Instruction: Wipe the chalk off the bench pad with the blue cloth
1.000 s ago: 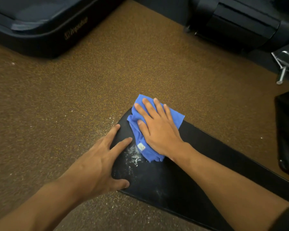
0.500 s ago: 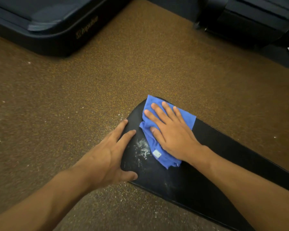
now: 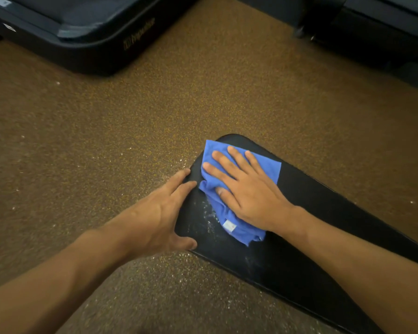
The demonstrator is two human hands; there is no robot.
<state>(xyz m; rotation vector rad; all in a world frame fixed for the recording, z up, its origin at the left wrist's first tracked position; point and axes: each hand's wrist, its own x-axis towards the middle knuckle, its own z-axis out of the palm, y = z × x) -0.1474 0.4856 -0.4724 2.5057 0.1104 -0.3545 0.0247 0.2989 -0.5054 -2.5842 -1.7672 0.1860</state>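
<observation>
Midway, judging by the residue: right hand (image 3: 249,191) flat on cloth (image 3: 229,213), fingers spread and straight, palm pressing it onto pad (image 3: 323,227) near the rounded far end, not clamped round anything, just pinning the fabric down. Cloth bunched under the palm, far corner over the pad's end, white tag showing at the near edge. Left hand (image 3: 159,218) braced on the pad's left edge, fingers a little apart and flat, thumb hooked along the near side, holding nothing. Chalk (image 3: 209,214) visible as white specks and smears just left of the cloth, between the two hands, plus a fainter streak nearer the camera at (image 3: 249,259). Part under the cloth hidden, so cannot tell whether clean there. Right stretch of pad looks plain black, probably done or never dusted. White grains scattered on floor (image 3: 130,141) by the pad's left side, likely swept-off chalk, not part of the job. Left to do, as a guess: pass over the speckled patch by the left fingers, then the faint near streak, then a check of the end under the cloth
</observation>
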